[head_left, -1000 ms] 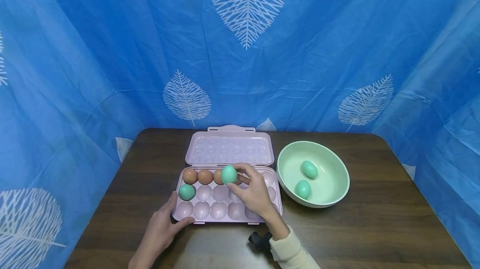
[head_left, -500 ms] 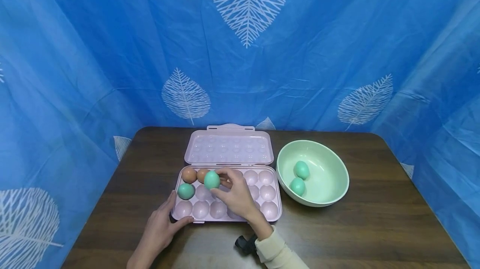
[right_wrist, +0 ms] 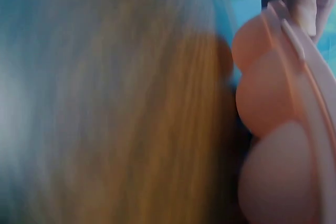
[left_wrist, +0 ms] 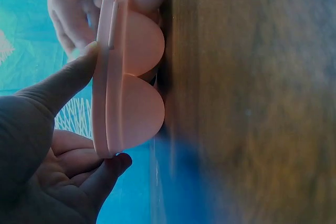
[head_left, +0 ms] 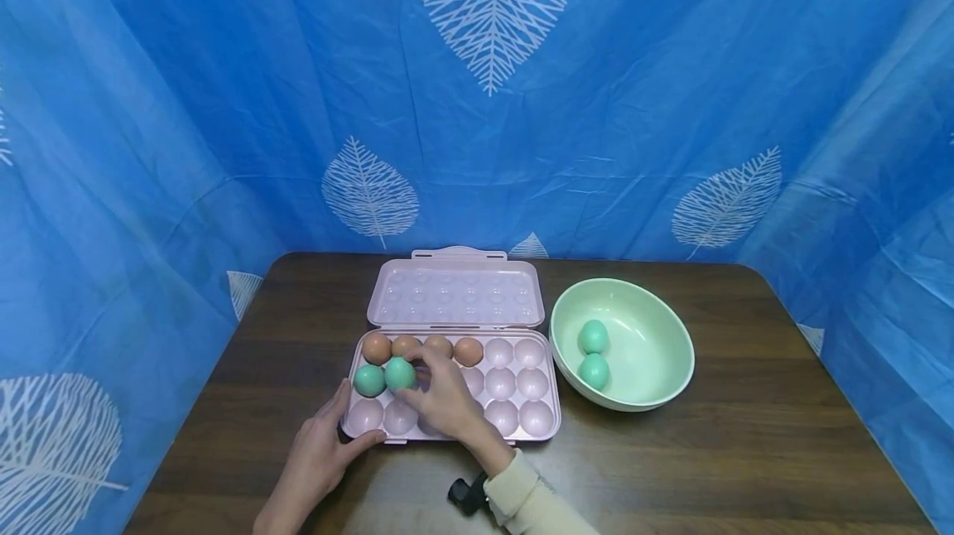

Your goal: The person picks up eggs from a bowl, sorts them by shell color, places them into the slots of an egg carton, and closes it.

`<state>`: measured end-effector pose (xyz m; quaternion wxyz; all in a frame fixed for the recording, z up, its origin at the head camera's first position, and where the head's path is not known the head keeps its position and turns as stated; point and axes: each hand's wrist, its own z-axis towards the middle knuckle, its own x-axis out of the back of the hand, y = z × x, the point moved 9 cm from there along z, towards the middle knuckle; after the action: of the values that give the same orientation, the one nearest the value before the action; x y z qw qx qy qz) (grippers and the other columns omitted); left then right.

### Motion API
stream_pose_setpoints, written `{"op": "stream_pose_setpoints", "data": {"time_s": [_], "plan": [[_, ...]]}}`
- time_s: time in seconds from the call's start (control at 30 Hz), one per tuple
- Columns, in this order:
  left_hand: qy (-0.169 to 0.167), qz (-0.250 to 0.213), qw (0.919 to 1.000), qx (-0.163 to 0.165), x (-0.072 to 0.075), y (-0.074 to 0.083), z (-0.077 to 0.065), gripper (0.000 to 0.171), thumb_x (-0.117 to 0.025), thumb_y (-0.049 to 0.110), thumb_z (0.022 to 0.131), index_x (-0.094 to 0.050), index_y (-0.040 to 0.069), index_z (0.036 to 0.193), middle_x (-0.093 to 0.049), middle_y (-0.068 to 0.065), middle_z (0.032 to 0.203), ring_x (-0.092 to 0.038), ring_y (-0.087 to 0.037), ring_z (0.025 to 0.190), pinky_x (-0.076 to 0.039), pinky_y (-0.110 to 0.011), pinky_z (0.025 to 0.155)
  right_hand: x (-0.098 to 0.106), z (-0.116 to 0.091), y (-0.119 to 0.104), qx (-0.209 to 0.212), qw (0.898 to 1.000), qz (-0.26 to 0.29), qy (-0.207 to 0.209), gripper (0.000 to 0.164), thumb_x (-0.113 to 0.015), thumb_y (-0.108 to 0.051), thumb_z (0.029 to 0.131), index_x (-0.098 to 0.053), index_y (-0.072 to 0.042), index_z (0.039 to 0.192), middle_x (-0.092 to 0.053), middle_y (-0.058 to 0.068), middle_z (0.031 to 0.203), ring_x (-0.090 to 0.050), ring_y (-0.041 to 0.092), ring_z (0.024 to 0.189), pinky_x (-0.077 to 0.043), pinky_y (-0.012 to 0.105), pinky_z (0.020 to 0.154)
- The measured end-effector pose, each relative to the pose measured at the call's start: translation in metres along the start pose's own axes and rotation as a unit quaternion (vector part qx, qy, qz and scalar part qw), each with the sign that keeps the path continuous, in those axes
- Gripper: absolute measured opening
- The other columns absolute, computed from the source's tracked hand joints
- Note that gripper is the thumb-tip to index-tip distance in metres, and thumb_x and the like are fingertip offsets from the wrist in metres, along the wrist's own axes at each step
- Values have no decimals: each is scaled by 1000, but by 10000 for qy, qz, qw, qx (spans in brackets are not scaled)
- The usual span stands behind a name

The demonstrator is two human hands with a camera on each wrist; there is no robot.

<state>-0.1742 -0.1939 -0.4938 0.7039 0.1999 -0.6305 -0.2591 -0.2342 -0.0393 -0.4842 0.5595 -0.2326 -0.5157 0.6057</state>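
A pink plastic egg tray point(head_left: 532, 384) lies with its lid point(head_left: 456, 293) folded back. My left hand point(head_left: 316, 445) grips its front left corner, thumb on the front rim and fingers at the left side; the left wrist view shows the thumb point(left_wrist: 63, 85) against the rim. My right hand point(head_left: 445, 396) pinches a green egg point(head_left: 400, 374) at the second cup of the middle row. Beside it a green egg point(head_left: 369, 381) sits in the first cup. Brown eggs point(head_left: 469, 351) fill the left part of the back row, some partly hidden by the right hand.
Right of the tray stands a light green bowl point(head_left: 656, 361) with two green eggs point(head_left: 594, 337) inside. A dark wooden table point(head_left: 745, 436) carries everything. Behind it hangs a blue cloth point(head_left: 596, 104). A black strap-like piece point(head_left: 468, 495) is at the right wrist.
My right hand has carried the green egg left and down to the middle row's second cup. The two eggs in the bowl have rolled slightly left. My left hand stays put.
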Motion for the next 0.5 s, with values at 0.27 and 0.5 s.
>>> {"op": "stream_pose_setpoints", "data": {"time_s": [0.27,0.5], "plan": [[-266,-28,9992,294,-2,-3,1,95,-83,37,79,-36,-18,141,-41,-36,141,-45,-47,128,-40,-57,102,-6,1,1,-5,9960,-883,-145,40,-78,9,74,-61,0,109,-64,8,106,-61,14,100,-51,25,90],[-311,35,9991,287,-2,-2,1,95,-83,38,79,-38,-18,141,-41,-35,141,-46,-47,128,-40,-58,102,-7,2,0,29,9886,-1487,-216,44,-80,3,73,-63,-4,113,-66,4,105,-58,11,90,-49,20,83]]}}
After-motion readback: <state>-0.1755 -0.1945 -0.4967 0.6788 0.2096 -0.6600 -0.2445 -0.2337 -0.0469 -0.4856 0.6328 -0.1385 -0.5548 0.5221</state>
